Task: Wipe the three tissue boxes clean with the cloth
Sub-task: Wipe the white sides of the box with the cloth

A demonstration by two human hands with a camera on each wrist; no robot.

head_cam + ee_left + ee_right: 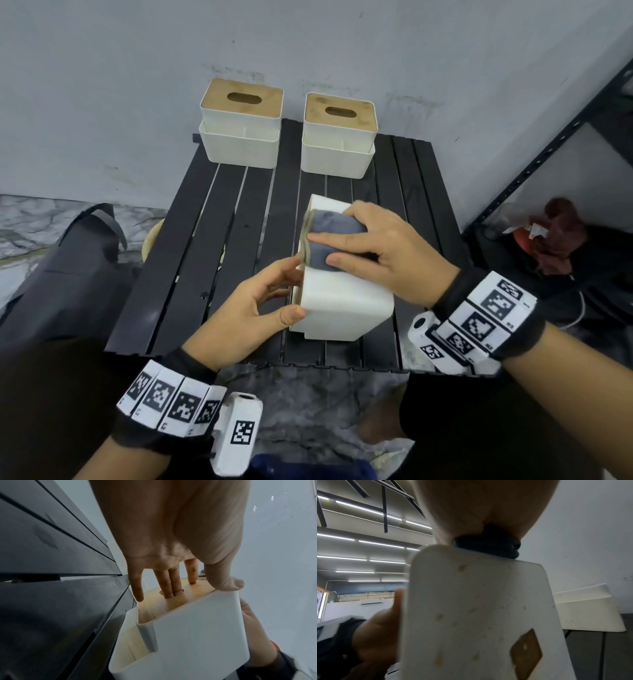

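A white tissue box (pixel 342 308) with a wooden lid lies on its side near the front of the black slatted table (pixel 212 240). My left hand (pixel 287 291) grips it from the left. In the left wrist view two fingers (pixel 171 585) reach into the lid's slot and the thumb hooks over the box's edge (pixel 197 635). My right hand (pixel 322 248) holds a folded blue-grey cloth (pixel 337 224) down on the box's upward side, thumb and fingers wrapped round it. The box's face (pixel 471 608) shows brown spots in the right wrist view. Two more tissue boxes (pixel 241 123) (pixel 339 133) stand upright at the back.
A grey wall runs right behind the two back boxes. A black metal shelf frame (pixel 548 147) stands to the right, with red and dark items (pixel 561 233) under it. A dark bag (pixel 68 257) sits on the floor left of the table.
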